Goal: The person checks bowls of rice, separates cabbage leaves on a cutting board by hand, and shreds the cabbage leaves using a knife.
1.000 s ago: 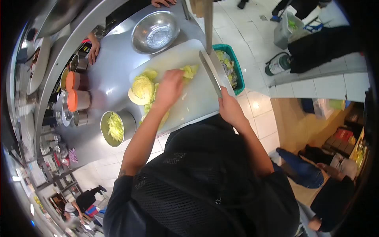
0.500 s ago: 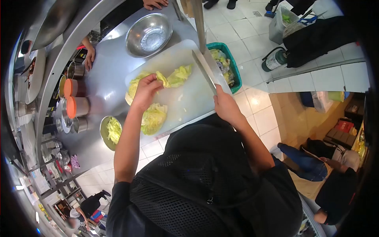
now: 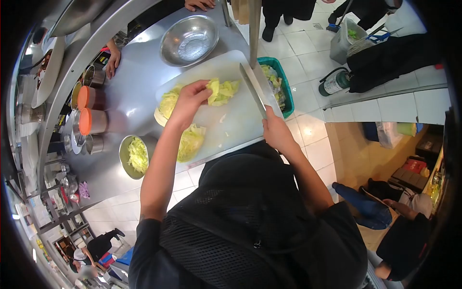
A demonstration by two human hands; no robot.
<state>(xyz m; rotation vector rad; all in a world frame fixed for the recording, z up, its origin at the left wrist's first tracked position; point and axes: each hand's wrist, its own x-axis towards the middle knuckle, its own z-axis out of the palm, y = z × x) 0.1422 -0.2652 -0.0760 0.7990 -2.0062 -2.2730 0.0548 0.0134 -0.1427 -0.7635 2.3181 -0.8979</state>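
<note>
My left hand (image 3: 192, 98) pinches a lettuce leaf (image 3: 214, 89) over the upper part of the white cutting board (image 3: 226, 118). Loose leaves lie just right of the fingers. My right hand (image 3: 278, 129) is wrapped round the handle of a long knife (image 3: 252, 88), whose blade points up along the board's right edge. Partly behind my left hand and wrist sits a lettuce piece (image 3: 167, 105). A cut lettuce chunk (image 3: 191, 143) rests nearer the board's lower left. A metal container (image 3: 126, 168) with shredded lettuce (image 3: 138, 155) stands left of my left forearm.
A metal bowl (image 3: 189, 41) stands beyond the board. Orange-lidded containers (image 3: 92, 122) line the left side. A green bin (image 3: 287, 91) with lettuce scraps is at the right. Another person's hand (image 3: 113, 63) rests on the counter's left edge. Several people are around.
My left hand came back left from the loose leaves, then shifted slightly right again with a leaf in its fingers. The knife remains in my right hand by the board's right edge.
</note>
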